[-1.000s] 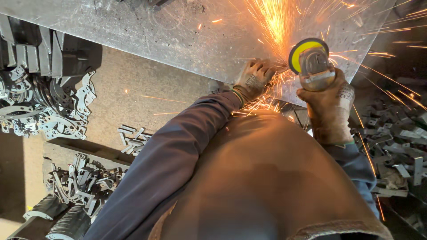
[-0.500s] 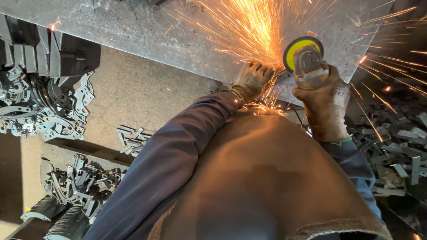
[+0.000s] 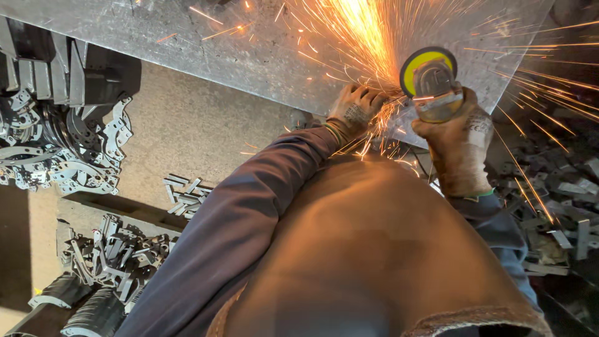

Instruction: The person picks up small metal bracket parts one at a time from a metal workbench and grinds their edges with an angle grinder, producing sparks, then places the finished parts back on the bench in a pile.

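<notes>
My right hand, in a worn brown glove, grips an angle grinder with a yellow-rimmed disc. Orange sparks fan up and out from where the disc meets a small metal piece at the edge of the steel table. My left hand, also gloved, is closed on that piece and presses it against the table edge. Most of the piece is hidden by the hands and the sparks. A brown leather apron covers my front below.
Piles of flat cut metal brackets lie at the left, more at the lower left on a dark box, and a loose heap at the right. Black ribbed cylinders sit at the bottom left. Concrete floor lies between.
The grinder and my right hand have shifted slightly left and up along the piece. The spark fan has swung from mostly right to mostly up and left.
</notes>
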